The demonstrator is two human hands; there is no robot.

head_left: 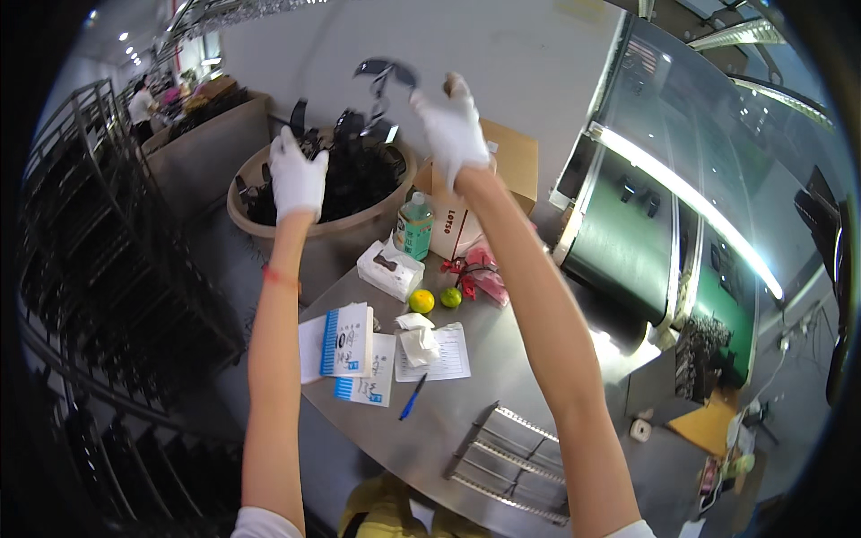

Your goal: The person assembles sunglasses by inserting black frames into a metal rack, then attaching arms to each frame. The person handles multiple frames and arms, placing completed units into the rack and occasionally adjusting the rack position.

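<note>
Black parts (354, 184) heap in the far-left tub (253, 228); lifting them out seems in hand. The left hand (298, 177) spreads thumb from fingers, apparently empty, beside the heap. The right hand (451, 128) meets a raised curved piece (387, 70), its grip too blurred to tell; next calls for steadying that piece.

On my feed, the left glove (298, 177) and right glove (451, 133) are 2 matt, cloth-like surfaces. The dark pieces (350, 184) look like glossy plastic, their tub (258, 229) smoother, duller plastic. I see softly shining metal on the table (417, 448), matt cardboard on the carton (517, 163).
</note>
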